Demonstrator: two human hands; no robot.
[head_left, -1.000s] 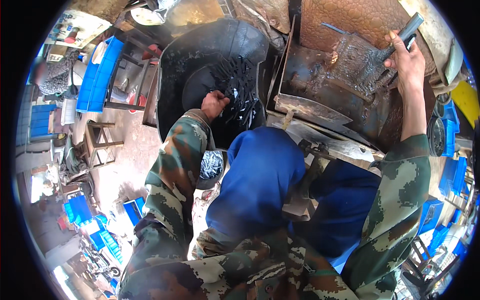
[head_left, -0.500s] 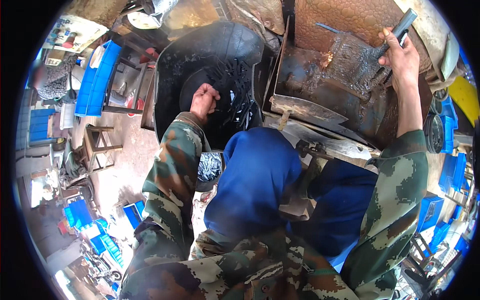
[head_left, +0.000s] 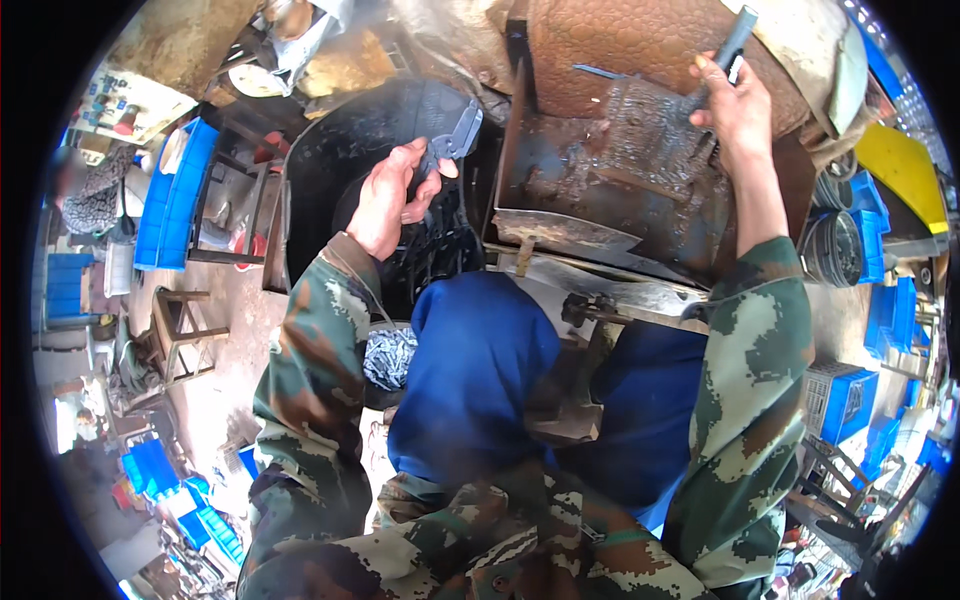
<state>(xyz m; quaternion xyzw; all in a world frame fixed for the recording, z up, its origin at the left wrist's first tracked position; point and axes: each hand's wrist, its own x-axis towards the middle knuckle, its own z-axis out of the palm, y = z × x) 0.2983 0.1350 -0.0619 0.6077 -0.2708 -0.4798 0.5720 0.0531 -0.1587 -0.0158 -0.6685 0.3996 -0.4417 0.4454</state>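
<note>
My left hand (head_left: 392,202) is closed on a small grey metal piece (head_left: 460,135) with a broad flat end, raised above a black bin (head_left: 320,200). Part of the piece is hidden by my fingers. Several dark narrow metal parts (head_left: 440,245) lie in the bin. Over to the right, my right hand (head_left: 742,112) grips a dark cylindrical handle (head_left: 738,38), tilted with its upper end away from me. What its lower end joins cannot be made out behind my fingers. Below that hand is a metal trough (head_left: 570,225) coated with wet brown-black sludge (head_left: 650,135).
A bucket of shiny metal pieces (head_left: 390,358) stands beside my left knee. A thin bluish strip (head_left: 600,71) lies at the trough's back. Left are a blue crate (head_left: 178,200) and a wooden stool (head_left: 185,330); right, dark round containers (head_left: 832,245). Another person (head_left: 95,195) is at far left.
My left hand has risen out of the bin, and the grey metal piece now shows in it. My right hand keeps its hold on the handle; the whole view has shifted slightly.
</note>
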